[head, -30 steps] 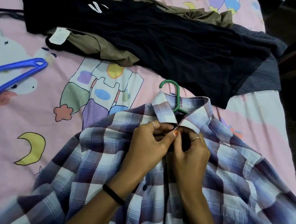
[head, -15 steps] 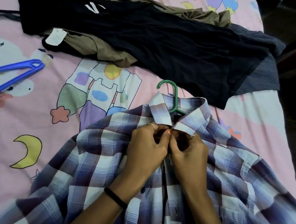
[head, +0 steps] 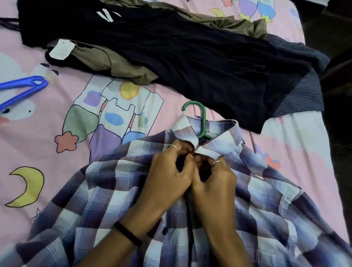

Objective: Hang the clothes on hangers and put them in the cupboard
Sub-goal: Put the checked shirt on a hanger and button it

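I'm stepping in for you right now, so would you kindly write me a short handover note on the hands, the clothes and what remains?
Left hand and right hand: both pinch the placket of the blue-and-white checked shirt just under its collar, apparently at the top button.
Green plastic hanger: inside the shirt, hook sticking out past the collar; shirt lies flat on the pink cartoon-print bedsheet.
Blue plastic hangers: spare, at the left edge.
Left: black garment, olive garment and striped grey garment lie piled, unhung. The cupboard is not in view.
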Demonstrator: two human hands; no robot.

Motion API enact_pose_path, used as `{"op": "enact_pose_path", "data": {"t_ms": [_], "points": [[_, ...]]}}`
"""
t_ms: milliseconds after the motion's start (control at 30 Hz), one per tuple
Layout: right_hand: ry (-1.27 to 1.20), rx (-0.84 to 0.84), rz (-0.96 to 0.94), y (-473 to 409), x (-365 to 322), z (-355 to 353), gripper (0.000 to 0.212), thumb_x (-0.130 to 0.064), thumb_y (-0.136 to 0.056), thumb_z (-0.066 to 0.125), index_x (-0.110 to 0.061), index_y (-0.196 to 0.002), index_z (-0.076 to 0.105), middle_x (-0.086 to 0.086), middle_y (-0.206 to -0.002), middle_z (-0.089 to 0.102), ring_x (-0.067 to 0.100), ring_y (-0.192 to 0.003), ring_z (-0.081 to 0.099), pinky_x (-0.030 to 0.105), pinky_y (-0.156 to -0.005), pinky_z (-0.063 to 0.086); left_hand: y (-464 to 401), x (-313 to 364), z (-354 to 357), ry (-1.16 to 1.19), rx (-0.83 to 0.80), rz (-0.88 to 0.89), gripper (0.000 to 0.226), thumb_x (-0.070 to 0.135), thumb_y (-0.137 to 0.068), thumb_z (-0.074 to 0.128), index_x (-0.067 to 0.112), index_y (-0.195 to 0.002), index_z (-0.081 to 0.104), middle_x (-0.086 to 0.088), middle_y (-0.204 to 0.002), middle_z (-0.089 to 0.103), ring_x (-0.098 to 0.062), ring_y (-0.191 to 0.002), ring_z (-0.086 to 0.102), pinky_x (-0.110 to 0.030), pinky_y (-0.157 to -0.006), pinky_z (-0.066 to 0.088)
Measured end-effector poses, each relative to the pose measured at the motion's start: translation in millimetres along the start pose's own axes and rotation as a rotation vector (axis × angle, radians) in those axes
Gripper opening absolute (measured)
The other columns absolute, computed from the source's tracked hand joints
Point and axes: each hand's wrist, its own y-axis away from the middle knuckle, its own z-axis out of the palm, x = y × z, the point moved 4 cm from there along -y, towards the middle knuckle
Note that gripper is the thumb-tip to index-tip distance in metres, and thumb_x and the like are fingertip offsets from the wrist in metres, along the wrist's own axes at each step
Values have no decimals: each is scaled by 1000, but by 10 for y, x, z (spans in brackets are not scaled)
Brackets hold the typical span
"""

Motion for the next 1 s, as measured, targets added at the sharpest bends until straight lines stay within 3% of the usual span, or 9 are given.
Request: {"op": "enact_pose_path", "data": {"t_ms": [133, 233, 300, 400, 500, 633, 733, 867, 1000], "points": [[-35, 0, 24, -44, 4, -8, 14, -20, -89, 66, -7, -91, 71, 5, -85, 66, 18, -79, 65, 36, -74, 52, -54, -37, -19, 139, -57, -113, 13, 14, -89, 60, 25, -87, 65, 6, -84, 73, -6, -83, 69, -27, -80, 55], [-53, 11, 79, -37, 51, -11, 14, -23, -88, 66, -10, -91, 70, 5, -84, 68, 19, -80, 65, 40, -76, 53, -45, -115, 34, 235, -64, -225, 8, 18, -88, 62, 18, -89, 71, 1, -86, 75, -14, -86, 71, -40, -87, 56], [-63, 38, 130, -4, 48, -13, 15, -26, -87, 68, -10, -88, 68, 5, -83, 68, 20, -81, 65, 40, -77, 52, -39, -134, 59, 256, -51, -257, 22, 27, -83, 60, 12, -92, 72, -2, -87, 75, -18, -87, 72, -44, -87, 56], [-106, 75, 230, 60, 26, 7, 20, -30, -83, 71, -11, -85, 67, 1, -80, 69, 17, -80, 65, 38, -78, 52, -41, -158, 72, 292, -35, -287, 16, 16, -93, 56, 9, -96, 70, -8, -90, 74, -23, -90, 70, -48, -88, 54], [-197, 119, 382, 91, 49, 33, 27, -37, -80, 72, -10, -81, 67, -3, -75, 70, 13, -74, 67, 32, -74, 53, -41, -158, 81, 287, -61, -271, 21, 9, -96, 51, 19, -98, 70, -2, -95, 74, -18, -95, 69, -44, -91, 53], [-219, 158, 520, 76, 100, 75, 31, -36, -79, 70, -5, -79, 69, 5, -75, 72, 25, -78, 68, 39, -74, 54, -46, -150, 102, 221, -91, -240, 22, 3, -92, 57, 22, -94, 66, -1, -95, 74, -14, -95, 69, -39, -92, 53], [-243, 144, 587, 70, 142, 65, 44, -45, -63, 61, -4, -75, 69, 10, -73, 72, 31, -76, 68, 44, -71, 56, -50, -166, 117, 200, -70, -238, 27, -2, -87, 63, 25, -83, 64, 3, -85, 72, -12, -87, 69, -35, -86, 54], [-322, 102, 659, 110, 196, 57, 60, -59, -46, 62, -6, -73, 71, 5, -67, 72, 25, -68, 70, 48, -69, 58, -31, -139, 127, 203, -58, -256, 27, -1, -85, 66, 26, -80, 62, 4, -80, 71, -7, -78, 68, -28, -74, 56], [-386, 63, 665, 169, 200, 60, 48, -51, -53, 65, -7, -69, 73, 6, -64, 72, 30, -70, 71, 52, -72, 57, -25, -106, 115, 190, -50, -245, 25, 1, -84, 68, 25, -81, 62, 1, -81, 70, -12, -79, 68, -29, -74, 56]]}}
